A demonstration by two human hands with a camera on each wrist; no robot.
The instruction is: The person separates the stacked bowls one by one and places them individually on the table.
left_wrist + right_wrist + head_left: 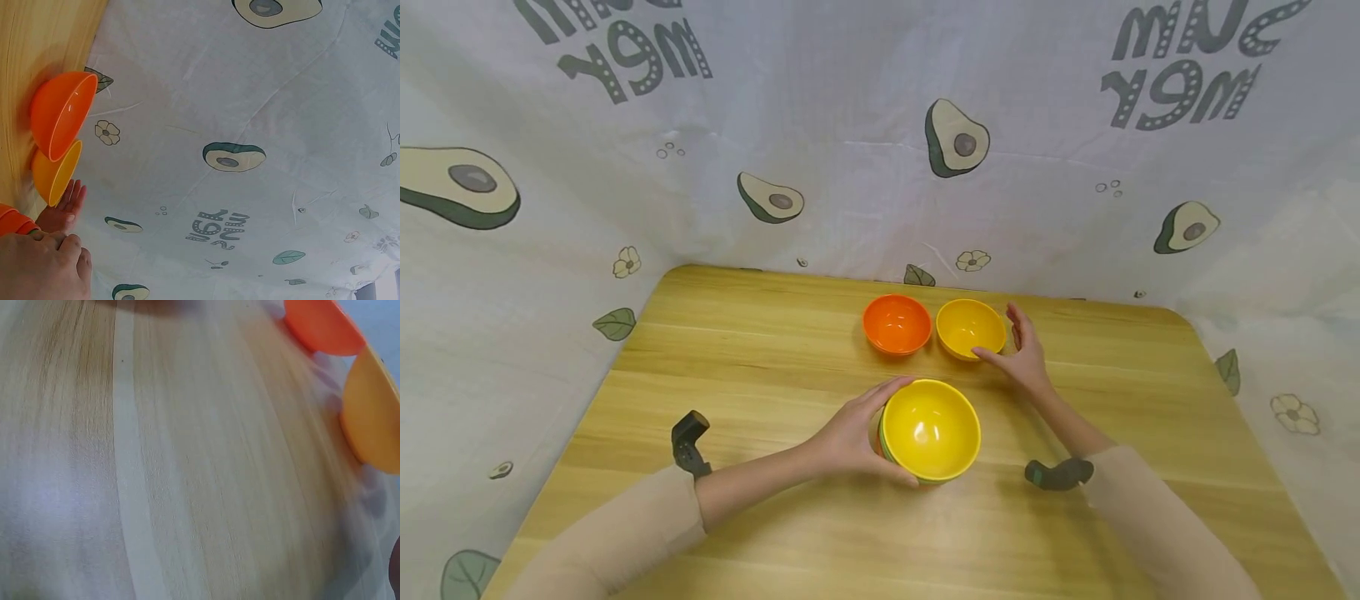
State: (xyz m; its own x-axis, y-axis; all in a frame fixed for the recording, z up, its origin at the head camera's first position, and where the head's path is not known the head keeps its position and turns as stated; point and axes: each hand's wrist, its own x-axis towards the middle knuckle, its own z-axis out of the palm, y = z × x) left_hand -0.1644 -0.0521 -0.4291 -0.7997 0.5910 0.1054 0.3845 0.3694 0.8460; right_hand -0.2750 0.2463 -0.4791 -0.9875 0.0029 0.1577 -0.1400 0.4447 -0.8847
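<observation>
My left hand (850,437) grips a stack of nested bowls from its left side, thumb in front and fingers behind. The top bowl is yellow (931,429), with green and orange edges showing under it. Behind the stack, an orange bowl (897,325) and an amber-yellow bowl (970,329) stand upright side by side on the table. My right hand (1024,358) is spread around the right side of the amber bowl, its thumb right at the front rim and its fingers extended. In the left wrist view, orange rims (14,222) show by the left hand.
The wooden table (737,333) ends at a pale cloth (850,108) printed with avocados, which hangs behind and at both sides. A dark wrist-worn device (688,446) sits on the left forearm, and another (1060,475) on the right.
</observation>
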